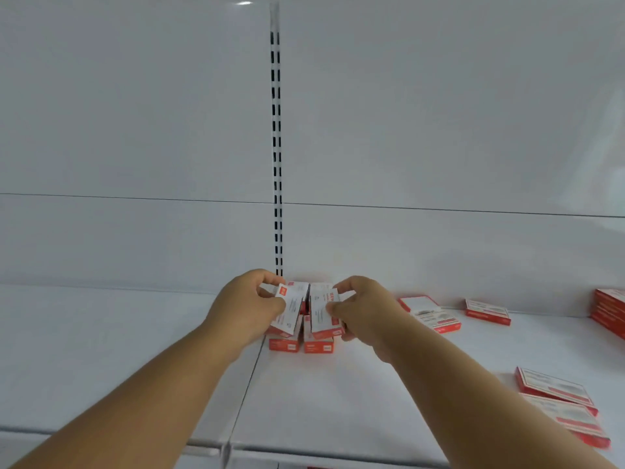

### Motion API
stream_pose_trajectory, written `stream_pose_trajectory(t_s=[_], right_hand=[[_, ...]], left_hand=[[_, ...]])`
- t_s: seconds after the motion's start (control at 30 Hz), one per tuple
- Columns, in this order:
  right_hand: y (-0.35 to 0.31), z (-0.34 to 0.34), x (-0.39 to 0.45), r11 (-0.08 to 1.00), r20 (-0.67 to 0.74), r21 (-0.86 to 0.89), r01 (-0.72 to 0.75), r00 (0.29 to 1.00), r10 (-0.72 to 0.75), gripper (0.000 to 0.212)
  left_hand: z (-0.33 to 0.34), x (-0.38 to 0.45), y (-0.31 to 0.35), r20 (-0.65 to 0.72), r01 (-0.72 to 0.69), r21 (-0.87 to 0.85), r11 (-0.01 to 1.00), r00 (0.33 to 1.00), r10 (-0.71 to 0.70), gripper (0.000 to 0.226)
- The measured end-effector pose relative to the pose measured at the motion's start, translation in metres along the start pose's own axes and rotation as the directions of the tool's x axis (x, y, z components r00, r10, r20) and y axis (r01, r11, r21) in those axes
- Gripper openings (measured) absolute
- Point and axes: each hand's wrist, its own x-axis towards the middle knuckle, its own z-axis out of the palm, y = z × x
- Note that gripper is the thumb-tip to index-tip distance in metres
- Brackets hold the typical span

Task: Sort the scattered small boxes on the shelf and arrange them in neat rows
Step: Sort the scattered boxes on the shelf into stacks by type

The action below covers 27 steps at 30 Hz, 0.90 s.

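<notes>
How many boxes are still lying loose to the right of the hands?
4: two near the back wall, two at the front right. A stack at the right edge may hide more.

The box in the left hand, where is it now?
In the head view, the left hand holds that box centre frame, above the stacked boxes, below the slotted upright.

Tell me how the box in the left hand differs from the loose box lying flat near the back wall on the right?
The box in the left hand is lifted and tilted, pinched by the left hand; the loose box by the back wall lies flat on the shelf, untouched. The held box sits right above the two stacks at the middle; the loose one lies alone, away to the right. Both are small red-and-white cartons.
</notes>
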Motion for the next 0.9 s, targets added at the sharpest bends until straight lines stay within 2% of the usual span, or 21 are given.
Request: stream_pose_trajectory(t_s=[0.07, 0.13, 0.2, 0.3, 0.4, 0.5, 0.6, 0.67, 0.8, 0.9], right_hand=[[-0.001, 0.018, 0.003, 0.998, -0.055, -0.056, -0.018, 0.998, 0.015, 0.02], [-0.001, 0.028, 0.006, 0.976, -0.112, -0.219, -0.001, 0.993, -0.024, 0.023], [-0.002, 0.031, 0.005, 0.914, -0.143, -0.407, -0.002, 0.988, -0.061, 0.022], [-0.006, 0.032, 0.002, 0.828, -0.186, -0.56, -0.01, 0.976, -0.114, 0.021], [-0.007, 0.033, 0.0, 0.797, -0.244, -0.604, 0.006, 0.951, -0.191, 0.019], [-0.002, 0.027, -0.004, 0.813, -0.274, -0.582, 0.034, 0.932, -0.235, 0.012], [0.009, 0.003, -0.005, 0.796, -0.303, -0.605, 0.023, 0.918, -0.256, 0.004], [0.019, -0.023, -0.005, 0.781, -0.324, -0.623, -0.029, 0.919, -0.224, 0.004], [0.039, -0.061, -0.006, 0.687, -0.269, -0.712, -0.147, 0.96, -0.073, 0.033], [0.052, -0.069, -0.004, 0.618, -0.197, -0.773, -0.14, 0.98, -0.025, 0.046]], left_hand=[[-0.003, 0.008, -0.012, 0.029, 0.02, 0.028, 0.999, 0.999, -0.021, 0.019], [-0.003, 0.014, -0.021, 0.077, 0.031, 0.063, 0.998, 0.996, -0.035, 0.014], [-0.004, 0.021, -0.027, 0.1, -0.001, 0.14, 0.99, 0.995, -0.013, 0.01], [-0.003, 0.026, -0.029, 0.077, -0.068, 0.213, 0.975, 0.996, 0.053, 0.015], [0.0, 0.025, -0.026, 0.035, -0.13, 0.277, 0.952, 0.991, 0.125, 0.023], [0.002, 0.02, -0.021, 0.02, -0.228, 0.324, 0.918, 0.972, 0.235, 0.02], [0.007, 0.012, -0.007, 0.067, -0.39, 0.357, 0.849, 0.917, 0.393, 0.015], [0.017, 0.007, 0.007, 0.118, -0.479, 0.319, 0.818, 0.877, 0.467, 0.013], [0.047, -0.001, 0.032, 0.203, -0.558, 0.239, 0.795, 0.829, 0.521, 0.011], [0.072, 0.001, 0.043, 0.265, -0.577, 0.224, 0.785, 0.811, 0.521, 0.012]])
